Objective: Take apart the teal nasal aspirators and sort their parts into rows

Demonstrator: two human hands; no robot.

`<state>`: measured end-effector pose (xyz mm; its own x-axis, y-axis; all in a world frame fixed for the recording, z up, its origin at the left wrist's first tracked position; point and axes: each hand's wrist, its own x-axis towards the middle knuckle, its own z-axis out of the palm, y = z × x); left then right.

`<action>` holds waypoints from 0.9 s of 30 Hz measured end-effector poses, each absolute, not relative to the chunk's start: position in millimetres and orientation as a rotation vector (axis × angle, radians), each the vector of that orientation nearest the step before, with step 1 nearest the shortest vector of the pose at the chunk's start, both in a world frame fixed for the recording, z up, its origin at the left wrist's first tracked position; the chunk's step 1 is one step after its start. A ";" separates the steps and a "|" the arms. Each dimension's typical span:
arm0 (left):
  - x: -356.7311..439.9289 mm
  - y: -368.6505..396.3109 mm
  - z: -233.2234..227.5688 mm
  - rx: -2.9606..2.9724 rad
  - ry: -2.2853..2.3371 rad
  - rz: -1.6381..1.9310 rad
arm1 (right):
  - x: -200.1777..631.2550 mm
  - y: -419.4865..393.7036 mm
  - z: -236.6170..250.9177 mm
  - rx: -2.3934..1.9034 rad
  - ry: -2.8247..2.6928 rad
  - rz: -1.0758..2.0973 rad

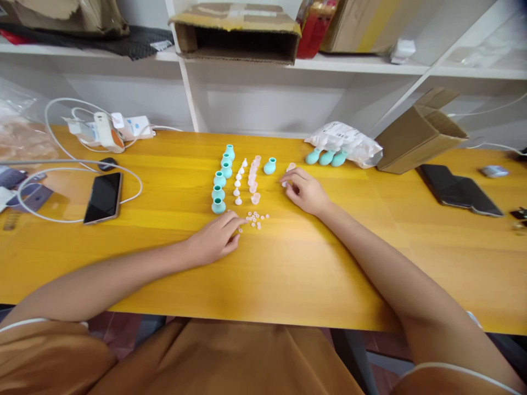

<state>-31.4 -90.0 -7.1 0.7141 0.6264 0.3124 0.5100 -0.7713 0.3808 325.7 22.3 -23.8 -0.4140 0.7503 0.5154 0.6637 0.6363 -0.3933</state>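
On the yellow wooden table (313, 258), several small teal bulb-shaped pieces (219, 186) stand in a column, with a row of tiny white cones (237, 184) and a row of pale pink caps (253, 178) beside them. One more teal bulb (269, 165) stands apart. My left hand (214, 241) rests on the table, fingertips touching a cluster of tiny pink-white beads (256, 219). My right hand (304, 191) lies next to a pale pink piece (290, 167), its fingers curled over something small that I cannot make out.
Three teal bulbs (326, 157) lie beside a white plastic bag (346, 141). An open cardboard box (420, 131) and a dark phone (459, 189) are at right. At left lie a phone (104, 196), white cables (78, 164) and a charger (107, 130). Shelves rise behind.
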 end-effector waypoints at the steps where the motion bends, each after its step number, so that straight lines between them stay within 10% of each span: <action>1: -31.2 -89.4 -8.5 2.666 0.912 0.635 | 325.6 22.1 -24.0 -1.101 -2.181 0.167; 12: -35.8 -87.4 -2.1 2.456 0.845 0.679 | 318.4 22.5 -19.7 -1.063 -1.990 0.332; 27: -35.2 -90.4 6.3 2.191 0.798 0.985 | 236.7 -72.0 -2.2 -0.626 -1.475 1.615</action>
